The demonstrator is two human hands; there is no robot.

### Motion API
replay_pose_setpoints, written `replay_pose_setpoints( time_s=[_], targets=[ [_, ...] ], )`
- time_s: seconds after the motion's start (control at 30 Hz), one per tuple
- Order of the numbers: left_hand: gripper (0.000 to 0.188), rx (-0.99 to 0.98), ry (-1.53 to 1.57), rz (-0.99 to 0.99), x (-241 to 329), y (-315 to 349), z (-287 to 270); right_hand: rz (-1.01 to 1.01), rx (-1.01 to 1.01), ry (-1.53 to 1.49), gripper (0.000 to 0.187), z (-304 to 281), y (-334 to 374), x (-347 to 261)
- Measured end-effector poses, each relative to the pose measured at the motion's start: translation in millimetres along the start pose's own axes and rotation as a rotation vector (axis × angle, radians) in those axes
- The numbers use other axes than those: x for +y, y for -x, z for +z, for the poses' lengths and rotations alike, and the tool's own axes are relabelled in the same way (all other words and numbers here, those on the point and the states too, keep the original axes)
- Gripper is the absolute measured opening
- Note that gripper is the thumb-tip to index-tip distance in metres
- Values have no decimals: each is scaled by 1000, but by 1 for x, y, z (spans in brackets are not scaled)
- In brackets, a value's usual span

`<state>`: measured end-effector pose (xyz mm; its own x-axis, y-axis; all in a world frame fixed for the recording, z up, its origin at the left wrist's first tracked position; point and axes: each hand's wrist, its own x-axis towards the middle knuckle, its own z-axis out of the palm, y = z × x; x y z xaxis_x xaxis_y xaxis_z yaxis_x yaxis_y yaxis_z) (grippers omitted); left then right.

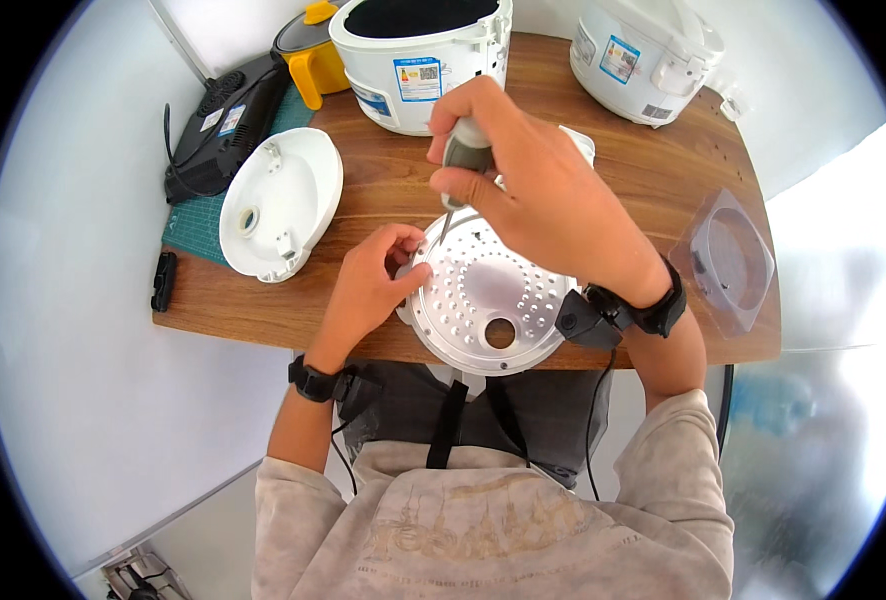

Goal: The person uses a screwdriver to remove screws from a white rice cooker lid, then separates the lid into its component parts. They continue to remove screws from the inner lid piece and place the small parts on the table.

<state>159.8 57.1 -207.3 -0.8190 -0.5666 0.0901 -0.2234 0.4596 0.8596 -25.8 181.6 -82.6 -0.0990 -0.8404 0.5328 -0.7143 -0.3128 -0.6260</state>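
Note:
A round, silvery metal plate (485,286) dotted with small holes, with one larger hole near its front, sits in a white rice cooker lid at the table's front edge. My right hand (553,190) grips the grey handle of a screwdriver (466,150) above it. The thin shaft slants down to the plate's upper left rim. At that left rim, my left hand (373,275) is closed on the lid, thumb and index finger close to the screwdriver's tip. Whether a screw sits under the tip is too small to tell.
A white lid cover (308,200) lies to the left beside a green cutting mat (195,228). Behind stand a rice cooker body (383,75), another rice cooker (648,60) and a yellow-handled pot (308,75). A clear plastic tray (733,265) rests at the right.

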Motion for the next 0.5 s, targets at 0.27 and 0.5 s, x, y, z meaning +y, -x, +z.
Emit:
replay_pose_setpoints(
  time_s=[0.27,0.5],
  targets=[
    [38,-55,-70,-2,2,-16,-8,13,46,14,27,-11,-4,7],
    [44,-193,-17,2,12,-45,-3,-41,46,0,35,-3,-7,15]
  ],
)
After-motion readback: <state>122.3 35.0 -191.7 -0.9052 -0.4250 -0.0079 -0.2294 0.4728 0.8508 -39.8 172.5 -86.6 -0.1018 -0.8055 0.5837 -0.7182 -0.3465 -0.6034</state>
